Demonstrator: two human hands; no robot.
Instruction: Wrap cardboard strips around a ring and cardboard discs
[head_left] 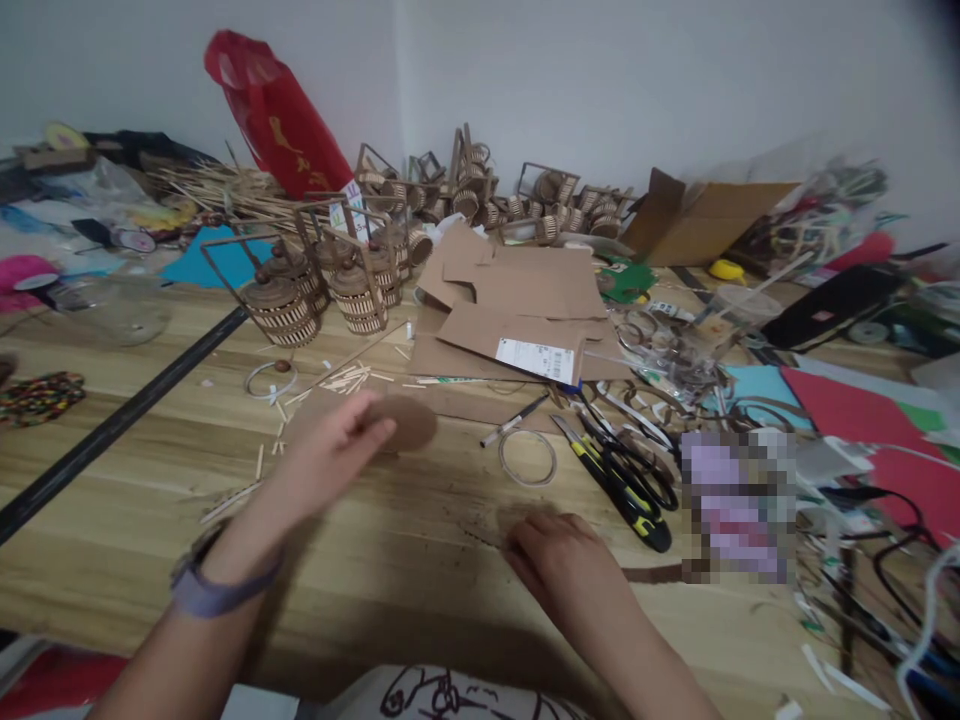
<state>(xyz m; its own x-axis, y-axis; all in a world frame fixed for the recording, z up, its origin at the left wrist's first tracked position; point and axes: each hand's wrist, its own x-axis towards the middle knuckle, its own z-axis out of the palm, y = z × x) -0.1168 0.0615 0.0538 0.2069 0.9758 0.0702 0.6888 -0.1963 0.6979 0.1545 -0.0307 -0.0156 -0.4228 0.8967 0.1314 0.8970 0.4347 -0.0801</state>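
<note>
Left hand point(330, 450) pinches brown disc point(411, 422), mid-frame. Right hand point(551, 555) curled, lower centre; can't tell if holding anything. Lidded baskets point(283, 322) upper left look finished; disc, centre ring point(502, 462) look unassembled.

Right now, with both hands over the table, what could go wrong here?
First, the knife lies close to the right hand; a careless sweep might knock it or bring a cut, though I can't tell whether its blade is out. Second, the loose sticks lie just beyond the left hand, so a brush could scatter them. Third, the left fingers are at one edge of the brown disc, so it may slip.
</note>
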